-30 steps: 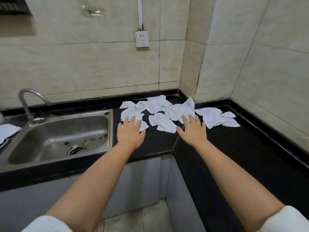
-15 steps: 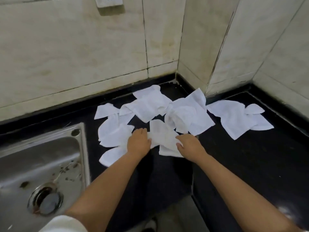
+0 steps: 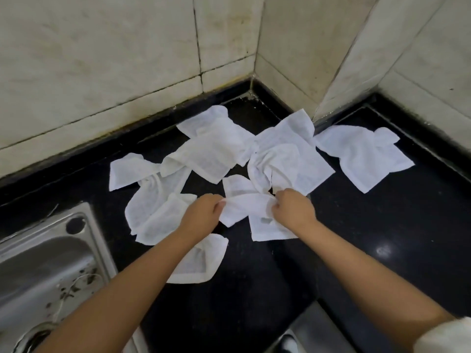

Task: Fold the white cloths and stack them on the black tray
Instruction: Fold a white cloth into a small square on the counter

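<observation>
Hands pinch 1 white cloth (image 3: pixel 244 208) above the black counter (image 3: pixel 382 225): left hand (image 3: pixel 204 212) and right hand (image 3: pixel 293 210) curled on opposite edges. Neighbouring cloths (image 3: pixel 211 154) (touching it) may drag along; no tray visible.

Running along two tiled walls and turning at the corner: a glossy black countertop (image 3: pixel 382 225). Lying scattered and overlapping across it, bunched toward the corner: crumpled white cloths (image 3: pixel 211 154). Sitting off to the right, apart from the heap: one more cloth (image 3: pixel 356 159). Sinking into the left end: a steel sink (image 3: pixel 38 271).
</observation>
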`<move>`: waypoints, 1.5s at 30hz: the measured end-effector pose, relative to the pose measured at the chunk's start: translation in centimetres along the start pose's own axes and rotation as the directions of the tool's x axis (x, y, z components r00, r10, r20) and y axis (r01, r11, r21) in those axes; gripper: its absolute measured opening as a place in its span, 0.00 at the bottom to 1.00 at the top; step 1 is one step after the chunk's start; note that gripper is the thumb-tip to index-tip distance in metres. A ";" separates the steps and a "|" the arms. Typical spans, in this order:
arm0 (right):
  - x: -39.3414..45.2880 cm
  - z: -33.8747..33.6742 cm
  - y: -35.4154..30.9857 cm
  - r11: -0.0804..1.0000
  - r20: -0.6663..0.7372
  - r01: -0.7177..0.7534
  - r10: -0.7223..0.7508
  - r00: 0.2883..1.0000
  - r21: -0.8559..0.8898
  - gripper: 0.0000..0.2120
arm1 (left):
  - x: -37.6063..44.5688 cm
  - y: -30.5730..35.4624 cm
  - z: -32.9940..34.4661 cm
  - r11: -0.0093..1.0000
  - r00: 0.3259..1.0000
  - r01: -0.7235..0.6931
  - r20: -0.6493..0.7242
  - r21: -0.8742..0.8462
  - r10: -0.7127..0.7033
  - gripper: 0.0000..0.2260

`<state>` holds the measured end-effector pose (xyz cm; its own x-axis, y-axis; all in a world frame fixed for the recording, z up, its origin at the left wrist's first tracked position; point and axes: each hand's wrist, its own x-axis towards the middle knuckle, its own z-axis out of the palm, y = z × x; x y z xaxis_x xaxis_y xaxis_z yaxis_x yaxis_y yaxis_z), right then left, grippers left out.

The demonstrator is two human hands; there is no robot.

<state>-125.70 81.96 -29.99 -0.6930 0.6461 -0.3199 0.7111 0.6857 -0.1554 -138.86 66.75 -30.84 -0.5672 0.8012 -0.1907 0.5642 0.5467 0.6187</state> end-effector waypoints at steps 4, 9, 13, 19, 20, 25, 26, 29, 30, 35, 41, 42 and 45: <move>-1.8 -3.1 4.1 1.000 0.000 0.022 -0.022 1.000 -0.021 0.12 | 0.7 2.8 -1.8 0.990 0.994 -0.099 -0.056 -0.103 0.093 0.12; -4.6 -8.3 10.0 0.998 0.032 -0.012 0.010 0.999 0.061 0.11 | 2.9 10.9 -1.9 0.951 0.965 -0.259 -0.094 -0.168 0.246 0.12; -9.5 -12.8 15.9 0.968 -0.111 -0.095 0.124 0.986 0.233 0.11 | 3.4 19.2 0.2 0.883 0.900 -0.435 -0.068 -0.178 0.430 0.07; -17.0 -17.1 27.2 0.872 -0.509 -0.255 0.457 0.730 0.417 0.09 | 3.1 32.8 6.7 0.806 0.836 -0.547 -0.097 -0.227 0.541 0.06; -18.7 -17.1 29.0 0.862 -0.539 -0.274 0.485 0.688 0.425 0.10 | 2.7 34.6 7.8 0.788 0.821 -0.569 -0.111 -0.234 0.560 0.07; -26.9 -12.6 35.4 0.890 -0.544 -0.313 0.451 0.707 0.330 0.09 | 0.2 37.9 14.5 0.723 0.715 -0.669 0.115 -0.174 0.689 0.06; -28.3 -11.1 36.4 0.900 -0.520 -0.320 0.433 0.736 0.297 0.09 | -0.3 37.7 15.8 0.713 0.688 -0.689 0.188 -0.132 0.700 0.07; -31.8 -6.0 38.2 0.906 -0.305 -0.371 0.419 0.855 0.206 0.10 | -1.7 36.5 18.8 0.670 0.591 -0.743 0.466 -0.005 0.658 0.08; -32.7 -4.5 38.2 0.906 -0.206 -0.373 0.411 0.888 0.199 0.10 | -2.2 36.1 19.7 0.654 0.552 -0.756 0.566 0.029 0.613 0.08; -35.7 2.1 36.4 0.891 0.227 -0.329 0.266 0.937 0.313 0.07 | -4.8 33.7 23.3 0.577 0.322 -0.808 0.909 0.118 0.265 0.08; -36.5 4.4 37.0 0.713 0.428 -0.474 0.264 0.864 0.517 0.09 | -5.0 32.7 25.3 0.563 0.207 -0.812 0.978 0.155 0.030 0.11; -36.2 4.3 37.5 0.704 0.386 -0.485 0.312 0.868 0.519 0.09 | -4.5 32.9 25.6 0.578 0.257 -0.800 0.962 0.161 0.088 0.10; -34.7 4.0 39.1 0.723 0.194 -0.502 0.470 0.861 0.474 0.09 | -3.1 33.8 26.8 0.579 0.433 -0.792 0.847 0.194 0.309 0.08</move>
<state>-73.37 85.02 -28.66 -0.2393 0.8135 -0.5301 0.9185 0.0127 -0.3953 -102.00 89.27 -29.77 0.4368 0.7220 -0.5366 0.8921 -0.2713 0.3613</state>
